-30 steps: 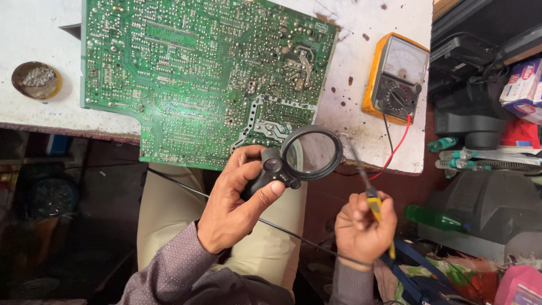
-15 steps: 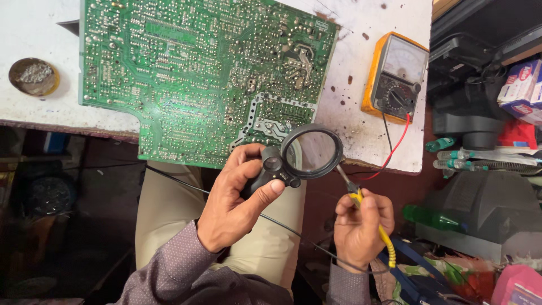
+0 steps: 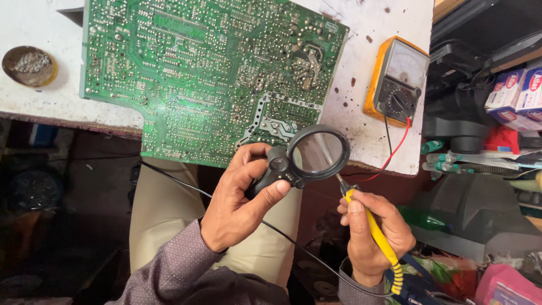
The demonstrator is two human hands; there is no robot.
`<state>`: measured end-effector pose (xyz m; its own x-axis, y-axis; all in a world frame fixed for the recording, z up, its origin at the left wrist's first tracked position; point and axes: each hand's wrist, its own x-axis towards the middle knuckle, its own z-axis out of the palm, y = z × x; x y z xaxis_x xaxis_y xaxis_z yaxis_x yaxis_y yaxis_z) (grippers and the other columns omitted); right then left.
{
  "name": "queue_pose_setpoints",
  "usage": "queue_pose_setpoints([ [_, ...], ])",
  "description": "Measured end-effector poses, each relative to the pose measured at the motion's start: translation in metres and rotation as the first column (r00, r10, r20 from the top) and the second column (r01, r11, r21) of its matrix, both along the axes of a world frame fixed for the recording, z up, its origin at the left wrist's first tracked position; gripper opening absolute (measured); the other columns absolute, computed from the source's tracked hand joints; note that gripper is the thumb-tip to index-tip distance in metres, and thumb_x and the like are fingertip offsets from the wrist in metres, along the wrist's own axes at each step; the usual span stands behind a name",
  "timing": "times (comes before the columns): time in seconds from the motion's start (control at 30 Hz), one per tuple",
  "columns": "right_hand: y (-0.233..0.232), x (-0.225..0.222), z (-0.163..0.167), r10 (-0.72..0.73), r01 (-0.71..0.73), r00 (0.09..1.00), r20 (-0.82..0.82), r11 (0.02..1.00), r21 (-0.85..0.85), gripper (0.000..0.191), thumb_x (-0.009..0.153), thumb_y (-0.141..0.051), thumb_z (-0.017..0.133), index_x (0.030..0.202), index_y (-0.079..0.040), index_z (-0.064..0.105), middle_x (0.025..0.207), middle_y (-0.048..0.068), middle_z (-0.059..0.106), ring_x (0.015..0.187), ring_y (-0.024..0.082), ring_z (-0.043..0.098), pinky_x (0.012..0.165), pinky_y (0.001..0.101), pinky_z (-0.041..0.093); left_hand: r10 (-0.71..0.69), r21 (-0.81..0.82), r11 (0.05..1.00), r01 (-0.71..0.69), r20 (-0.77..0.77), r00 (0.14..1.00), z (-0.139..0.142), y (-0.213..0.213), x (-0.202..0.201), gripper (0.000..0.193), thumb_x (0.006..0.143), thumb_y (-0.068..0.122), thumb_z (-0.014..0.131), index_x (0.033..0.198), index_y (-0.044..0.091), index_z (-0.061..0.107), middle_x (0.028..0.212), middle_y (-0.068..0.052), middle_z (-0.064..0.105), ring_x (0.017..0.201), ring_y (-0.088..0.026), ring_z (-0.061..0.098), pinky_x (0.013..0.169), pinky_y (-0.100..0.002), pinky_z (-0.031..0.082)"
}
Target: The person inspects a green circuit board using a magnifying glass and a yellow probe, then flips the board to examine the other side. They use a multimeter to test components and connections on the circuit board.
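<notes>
Left hand (image 3: pixel 240 206), centre of the frame, is curled tight around the black handle of the magnifying glass (image 3: pixel 316 152), holding its round lens over the lower right edge of the green circuit board (image 3: pixel 197 73). Lower right, the right hand (image 3: pixel 375 234) is closed in a pen grip on the yellow soldering iron (image 3: pixel 375 234), tip angled up under the lens. An orange multimeter (image 3: pixel 398 79) lies on the white table (image 3: pixel 45 96), upper right.
</notes>
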<state>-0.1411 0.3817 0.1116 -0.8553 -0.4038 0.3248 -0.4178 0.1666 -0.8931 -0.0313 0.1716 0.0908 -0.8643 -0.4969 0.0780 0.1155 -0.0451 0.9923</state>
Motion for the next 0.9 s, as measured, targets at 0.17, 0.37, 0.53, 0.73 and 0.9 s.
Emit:
queue_pose_setpoints([
  [0.17,-0.009,-0.002,0.028,0.059,-0.010,0.977,-0.204,0.972,0.235,0.013,0.095,0.002,0.072,0.108,0.002,0.072,0.096,0.015,0.074,0.073,0.014,0.071,0.065,0.0220,0.057,-0.011,0.000,1.000,0.011,-0.015,1.000,-0.001,-0.001,0.000,0.026,0.093,0.023,0.073,0.109,0.002,0.074,0.123,-0.011,0.059,0.121,-0.024,0.055,0.105,-0.035,0.045],
  [0.37,-0.018,-0.005,0.049,0.139,0.014,0.920,-0.366,0.923,0.386,0.015,0.092,0.002,0.075,0.106,0.002,0.073,0.097,0.015,0.074,0.082,0.018,0.074,0.076,0.0248,0.059,-0.016,0.004,1.000,0.016,-0.026,1.000,-0.002,-0.002,0.000,0.026,0.093,0.024,0.073,0.110,0.003,0.075,0.123,-0.012,0.059,0.122,-0.025,0.056,0.106,-0.036,0.045],
  [0.53,-0.022,-0.005,0.053,0.130,0.016,0.928,-0.349,0.922,0.386,0.013,0.093,0.002,0.073,0.106,0.002,0.073,0.095,0.014,0.075,0.079,0.017,0.074,0.074,0.0244,0.059,-0.011,0.008,1.000,0.011,-0.037,0.999,-0.003,-0.002,0.000,0.026,0.094,0.024,0.073,0.109,0.003,0.075,0.124,-0.012,0.059,0.122,-0.025,0.055,0.106,-0.036,0.044],
  [0.73,-0.021,-0.001,0.051,0.105,0.020,0.942,-0.319,0.931,0.365,0.012,0.094,0.002,0.072,0.106,0.001,0.073,0.093,0.013,0.074,0.077,0.015,0.074,0.073,0.0235,0.059,-0.013,-0.002,1.000,0.013,-0.032,0.999,-0.005,-0.002,0.001,0.027,0.093,0.024,0.074,0.108,0.003,0.074,0.124,-0.012,0.059,0.122,-0.025,0.055,0.106,-0.036,0.044],
  [0.9,-0.022,-0.001,0.051,0.090,0.025,0.949,-0.302,0.934,0.357,0.012,0.095,0.001,0.071,0.107,0.001,0.073,0.093,0.013,0.074,0.077,0.015,0.074,0.072,0.0233,0.059,-0.017,0.014,1.000,0.017,-0.033,0.999,-0.005,-0.002,0.000,0.027,0.093,0.024,0.073,0.109,0.003,0.074,0.124,-0.012,0.059,0.121,-0.024,0.056,0.105,-0.036,0.045],
])
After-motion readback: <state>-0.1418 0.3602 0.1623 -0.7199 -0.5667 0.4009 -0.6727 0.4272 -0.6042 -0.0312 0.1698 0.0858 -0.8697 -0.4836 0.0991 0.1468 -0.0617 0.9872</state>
